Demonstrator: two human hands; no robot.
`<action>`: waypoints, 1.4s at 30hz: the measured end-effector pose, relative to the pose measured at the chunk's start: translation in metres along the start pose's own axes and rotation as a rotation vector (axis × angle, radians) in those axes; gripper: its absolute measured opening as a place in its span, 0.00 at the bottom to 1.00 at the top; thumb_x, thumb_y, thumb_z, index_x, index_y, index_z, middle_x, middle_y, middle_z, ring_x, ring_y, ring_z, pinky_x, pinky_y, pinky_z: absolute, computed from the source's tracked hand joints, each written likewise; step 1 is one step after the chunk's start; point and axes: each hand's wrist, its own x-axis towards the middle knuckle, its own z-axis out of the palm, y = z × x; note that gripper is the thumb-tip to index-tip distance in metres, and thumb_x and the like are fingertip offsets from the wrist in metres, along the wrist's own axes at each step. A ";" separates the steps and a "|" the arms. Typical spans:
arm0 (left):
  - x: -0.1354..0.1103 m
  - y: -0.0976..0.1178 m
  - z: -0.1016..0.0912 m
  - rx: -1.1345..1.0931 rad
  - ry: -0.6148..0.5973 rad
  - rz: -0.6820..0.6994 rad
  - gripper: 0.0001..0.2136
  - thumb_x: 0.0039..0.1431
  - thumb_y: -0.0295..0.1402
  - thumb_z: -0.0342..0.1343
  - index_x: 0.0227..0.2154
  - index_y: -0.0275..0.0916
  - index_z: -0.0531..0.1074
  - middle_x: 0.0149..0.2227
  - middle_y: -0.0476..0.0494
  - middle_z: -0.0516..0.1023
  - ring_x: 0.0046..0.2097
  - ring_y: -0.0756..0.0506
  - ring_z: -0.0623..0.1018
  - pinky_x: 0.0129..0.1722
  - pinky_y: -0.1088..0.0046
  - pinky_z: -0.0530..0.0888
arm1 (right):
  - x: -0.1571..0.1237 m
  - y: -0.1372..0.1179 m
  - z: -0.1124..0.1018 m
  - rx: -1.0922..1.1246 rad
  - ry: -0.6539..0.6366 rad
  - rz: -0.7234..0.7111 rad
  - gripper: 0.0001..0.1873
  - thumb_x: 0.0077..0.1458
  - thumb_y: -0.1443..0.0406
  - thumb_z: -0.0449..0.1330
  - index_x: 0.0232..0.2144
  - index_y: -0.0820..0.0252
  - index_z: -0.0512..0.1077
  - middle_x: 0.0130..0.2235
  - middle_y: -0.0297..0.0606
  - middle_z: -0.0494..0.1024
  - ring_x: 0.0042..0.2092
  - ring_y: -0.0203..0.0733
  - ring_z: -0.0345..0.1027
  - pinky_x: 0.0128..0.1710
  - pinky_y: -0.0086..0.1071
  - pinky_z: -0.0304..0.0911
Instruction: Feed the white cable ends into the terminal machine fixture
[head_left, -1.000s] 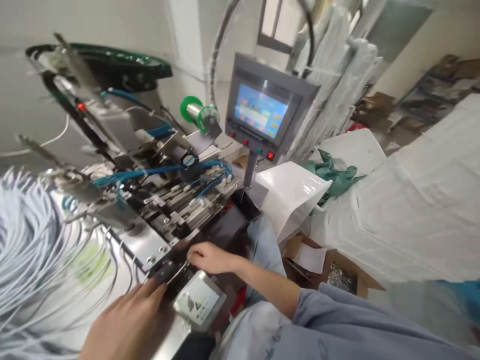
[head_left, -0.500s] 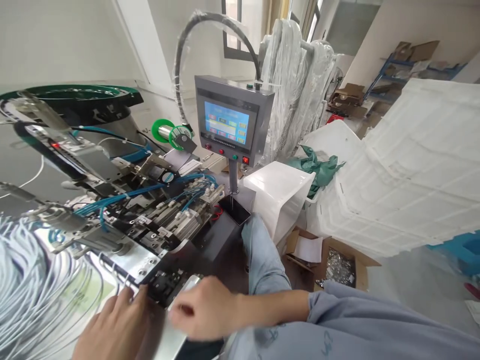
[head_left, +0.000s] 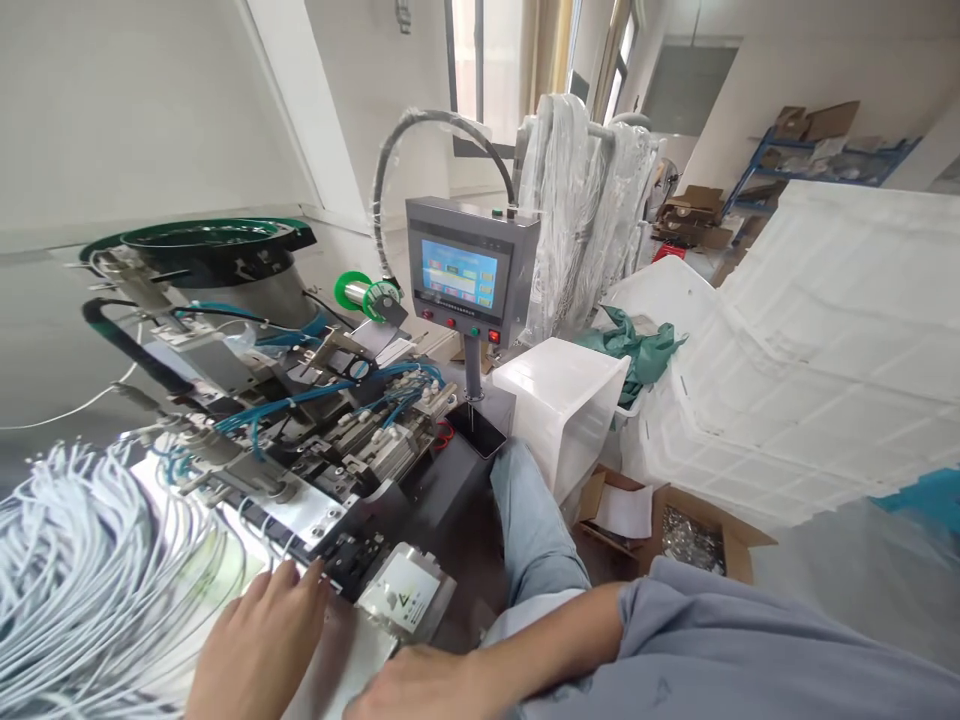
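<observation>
My left hand (head_left: pixel 259 640) is at the front edge of the machine, its fingers bent and held together. White cables (head_left: pixel 264 522) come over the metal plate (head_left: pixel 300 518) just beyond its fingertips; what the fingers pinch is hidden beneath them. My right hand (head_left: pixel 420 685) lies low, near a bare metal surface (head_left: pixel 352 650). The frame's bottom edge cuts it off, so its fingers hardly show. Between and beyond the hands sits a small metal housing (head_left: pixel 409 590) with a warning label. To the left spreads a large bundle of white cables (head_left: pixel 82 580).
A control screen (head_left: pixel 459 272) stands on a post behind the machine. Beside it are a green-flanged spool (head_left: pixel 367 295) and a bowl feeder (head_left: pixel 210 240). A phone (head_left: pixel 480 432) lies by the post. White crates (head_left: pixel 787 380) and a carton of small metal parts (head_left: pixel 690 540) are at right.
The view has tilted up, so the machine sits lower. My right hand has moved down towards the bottom edge, uncovering the labelled housing. My left hand stays at the machine's edge.
</observation>
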 end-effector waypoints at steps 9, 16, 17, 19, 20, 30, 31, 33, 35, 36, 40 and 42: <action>-0.010 0.055 -0.026 -1.003 0.002 -0.012 0.18 0.62 0.40 0.47 0.51 0.36 0.68 0.47 0.39 0.75 0.45 0.46 0.76 0.45 0.71 0.72 | -0.048 0.028 -0.073 0.422 0.423 0.107 0.09 0.50 0.67 0.55 0.28 0.63 0.75 0.31 0.42 0.80 0.34 0.40 0.72 0.33 0.31 0.64; -0.011 0.049 -0.015 -1.084 0.170 0.000 0.12 0.62 0.34 0.49 0.37 0.35 0.76 0.27 0.46 0.74 0.28 0.54 0.71 0.28 0.80 0.67 | -0.046 0.040 -0.081 1.018 0.741 0.047 0.11 0.39 0.61 0.66 0.25 0.61 0.71 0.23 0.31 0.72 0.24 0.33 0.65 0.26 0.28 0.64; -0.011 0.050 -0.016 -1.086 0.209 -0.009 0.11 0.61 0.34 0.50 0.34 0.35 0.76 0.25 0.47 0.72 0.26 0.54 0.70 0.27 0.81 0.66 | -0.047 0.037 -0.079 1.072 0.756 0.033 0.12 0.40 0.60 0.66 0.26 0.61 0.71 0.24 0.32 0.73 0.24 0.33 0.65 0.26 0.29 0.65; -0.011 0.050 -0.018 -1.093 0.259 -0.039 0.11 0.60 0.35 0.52 0.30 0.34 0.76 0.23 0.48 0.70 0.24 0.55 0.68 0.24 0.81 0.64 | -0.046 0.031 -0.075 1.126 0.754 0.008 0.12 0.42 0.59 0.65 0.29 0.61 0.73 0.25 0.33 0.74 0.25 0.33 0.66 0.28 0.30 0.66; -0.010 0.050 -0.019 -1.094 0.269 -0.049 0.11 0.59 0.34 0.52 0.29 0.34 0.76 0.22 0.48 0.70 0.24 0.55 0.67 0.23 0.81 0.64 | -0.046 0.028 -0.074 1.129 0.753 0.003 0.12 0.43 0.59 0.64 0.29 0.61 0.74 0.26 0.33 0.74 0.26 0.33 0.67 0.29 0.30 0.66; -0.011 0.056 -0.026 -1.288 0.287 -0.049 0.11 0.59 0.35 0.53 0.29 0.33 0.75 0.25 0.46 0.73 0.28 0.53 0.72 0.26 0.79 0.68 | -0.044 0.019 -0.069 0.921 0.885 -0.051 0.06 0.47 0.62 0.63 0.24 0.59 0.74 0.27 0.34 0.72 0.31 0.35 0.67 0.30 0.30 0.64; -0.011 0.057 -0.026 -1.321 0.278 -0.064 0.11 0.59 0.35 0.53 0.29 0.33 0.75 0.24 0.46 0.72 0.27 0.53 0.72 0.25 0.79 0.68 | -0.044 0.021 -0.069 0.905 0.884 -0.056 0.06 0.48 0.62 0.62 0.24 0.59 0.74 0.28 0.34 0.72 0.31 0.35 0.66 0.30 0.30 0.64; -0.011 0.057 -0.026 -1.343 0.285 -0.091 0.10 0.59 0.35 0.54 0.30 0.33 0.75 0.24 0.47 0.72 0.26 0.53 0.72 0.25 0.79 0.68 | -0.045 0.023 -0.069 0.860 0.866 -0.059 0.06 0.49 0.62 0.62 0.25 0.59 0.75 0.29 0.35 0.73 0.32 0.36 0.67 0.30 0.30 0.63; -0.010 0.056 -0.025 -1.295 0.319 -0.092 0.09 0.58 0.34 0.55 0.28 0.34 0.75 0.24 0.47 0.72 0.26 0.53 0.71 0.25 0.79 0.68 | -0.047 0.024 -0.070 0.790 0.857 -0.052 0.08 0.52 0.62 0.60 0.27 0.59 0.76 0.30 0.36 0.73 0.31 0.36 0.66 0.29 0.30 0.62; -0.010 0.056 -0.025 -1.250 0.347 -0.085 0.09 0.57 0.33 0.55 0.27 0.34 0.75 0.23 0.47 0.72 0.26 0.53 0.70 0.25 0.79 0.67 | -0.048 0.023 -0.071 0.736 0.868 -0.039 0.08 0.52 0.62 0.59 0.27 0.59 0.76 0.29 0.36 0.72 0.30 0.35 0.65 0.29 0.30 0.61; -0.011 0.055 -0.017 -1.006 0.491 -0.039 0.08 0.58 0.30 0.54 0.27 0.34 0.75 0.23 0.48 0.70 0.26 0.53 0.69 0.25 0.78 0.66 | -0.050 0.018 -0.073 0.441 0.946 0.023 0.09 0.54 0.63 0.57 0.27 0.60 0.76 0.24 0.32 0.66 0.23 0.31 0.55 0.25 0.29 0.55; -0.011 0.055 -0.012 -0.881 0.538 -0.018 0.08 0.59 0.29 0.52 0.28 0.34 0.74 0.24 0.47 0.70 0.27 0.53 0.69 0.25 0.78 0.65 | -0.049 0.016 -0.074 0.358 0.934 0.041 0.11 0.54 0.64 0.56 0.24 0.61 0.75 0.22 0.31 0.63 0.23 0.31 0.52 0.24 0.29 0.52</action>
